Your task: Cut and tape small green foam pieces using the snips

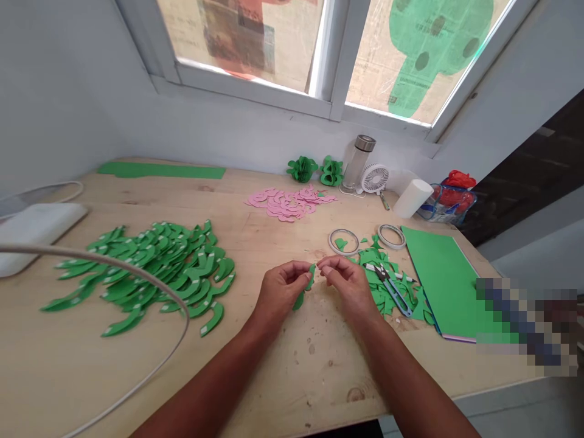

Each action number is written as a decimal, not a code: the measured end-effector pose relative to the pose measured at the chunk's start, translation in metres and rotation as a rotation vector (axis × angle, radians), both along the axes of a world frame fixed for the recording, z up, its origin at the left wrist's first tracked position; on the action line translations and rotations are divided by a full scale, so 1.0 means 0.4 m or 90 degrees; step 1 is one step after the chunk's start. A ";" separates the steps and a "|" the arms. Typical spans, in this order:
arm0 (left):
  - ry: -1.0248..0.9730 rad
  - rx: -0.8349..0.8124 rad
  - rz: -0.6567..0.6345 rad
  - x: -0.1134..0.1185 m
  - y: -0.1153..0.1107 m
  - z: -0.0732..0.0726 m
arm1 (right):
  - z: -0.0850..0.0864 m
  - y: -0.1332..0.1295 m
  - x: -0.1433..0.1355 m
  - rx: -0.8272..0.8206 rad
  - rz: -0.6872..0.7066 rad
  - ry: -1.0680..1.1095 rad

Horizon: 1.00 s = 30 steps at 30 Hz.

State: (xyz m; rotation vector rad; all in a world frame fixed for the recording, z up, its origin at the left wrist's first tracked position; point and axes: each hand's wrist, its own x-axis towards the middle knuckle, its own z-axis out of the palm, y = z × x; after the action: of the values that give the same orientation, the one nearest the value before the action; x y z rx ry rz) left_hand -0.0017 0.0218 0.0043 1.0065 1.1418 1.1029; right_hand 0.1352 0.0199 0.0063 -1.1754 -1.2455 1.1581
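My left hand (285, 286) pinches a curved green paper strip (298, 300) between thumb and fingers, above the middle of the table. Close by on the right, my right hand (344, 278) has its thumb and index finger pressed together at the strip's upper end; whatever is between them is too small to make out. A big heap of green paper strips (155, 267) with small white patches lies to the left. Beside my right hand are green paper scraps (381, 298), with blue-handled thread snips (392, 289) on top.
Two tape rolls (344, 241) lie behind the scraps, near green sheets (449, 280). Pink paper cutouts (287, 202), green paper ornaments (302, 169), a bottle (358, 161), a small fan (375, 179) and a white roll (413, 199) stand farther back. A pale cable (176, 289) arcs across the left foreground.
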 end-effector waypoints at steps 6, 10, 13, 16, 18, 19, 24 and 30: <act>-0.004 0.011 0.018 0.000 -0.001 -0.001 | -0.004 0.002 -0.007 -0.003 -0.011 -0.008; -0.019 0.002 0.025 0.002 -0.004 0.005 | -0.013 0.001 -0.014 -0.010 -0.032 0.024; -0.053 -0.021 0.036 0.003 -0.005 0.006 | -0.020 -0.001 -0.017 -0.008 -0.035 0.053; -0.080 -0.046 0.042 0.003 -0.004 0.001 | -0.025 -0.002 -0.018 0.006 -0.027 0.061; -0.094 -0.060 0.040 0.002 -0.004 -0.004 | -0.027 -0.002 -0.019 0.015 -0.028 0.062; -0.101 -0.067 0.040 0.002 -0.004 -0.006 | -0.027 -0.002 -0.020 0.018 -0.031 0.063; -0.127 -0.094 0.046 0.002 -0.003 -0.010 | -0.030 -0.001 -0.021 0.009 -0.043 0.072; -0.155 -0.115 0.045 0.002 -0.004 -0.004 | -0.032 -0.001 -0.023 0.006 -0.043 0.074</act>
State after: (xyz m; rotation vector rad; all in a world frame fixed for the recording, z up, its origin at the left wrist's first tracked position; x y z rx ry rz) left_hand -0.0011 0.0202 0.0027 0.6758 1.0642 1.1232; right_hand 0.1261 0.0194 -0.0064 -1.1194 -1.1148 1.1532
